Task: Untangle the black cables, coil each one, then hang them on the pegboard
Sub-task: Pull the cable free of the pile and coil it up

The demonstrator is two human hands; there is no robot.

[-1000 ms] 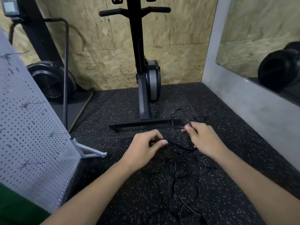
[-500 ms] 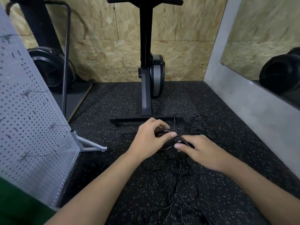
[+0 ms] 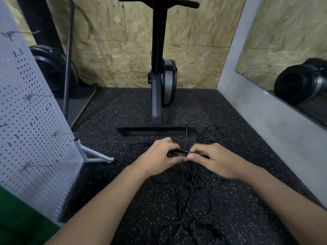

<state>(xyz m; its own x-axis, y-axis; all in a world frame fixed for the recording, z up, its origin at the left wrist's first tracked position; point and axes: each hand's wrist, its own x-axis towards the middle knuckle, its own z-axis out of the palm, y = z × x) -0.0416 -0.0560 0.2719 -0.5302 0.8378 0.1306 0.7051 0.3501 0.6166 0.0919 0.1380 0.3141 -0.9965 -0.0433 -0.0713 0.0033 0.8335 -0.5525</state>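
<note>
Back wall (image 3: 109, 64): tan OSB panels, seams visible. Floor (image 3: 113, 110): black rubber w/ pale speckles. Centre, near back wall: upright black exercise machine (image 3: 158, 59) w/ grey flywheel housing (image 3: 169, 80), handlebar (image 3: 184, 2) at top, base bar (image 3: 152, 129) flat on floor. L corner: 2nd black machine w/ round fan cage (image 3: 51, 71), on a grey mat (image 3: 79, 101). R side: grey concrete wall (image 3: 261, 121), mirror (image 3: 279, 32) above it reflecting OSB & a dark round object (image 3: 297, 82). Light dim, even.

L hand (image 3: 157, 156) & R hand (image 3: 215, 160) bare, forearms bare too; green garment (image 3: 21, 220) well back-left of L hand.
</note>
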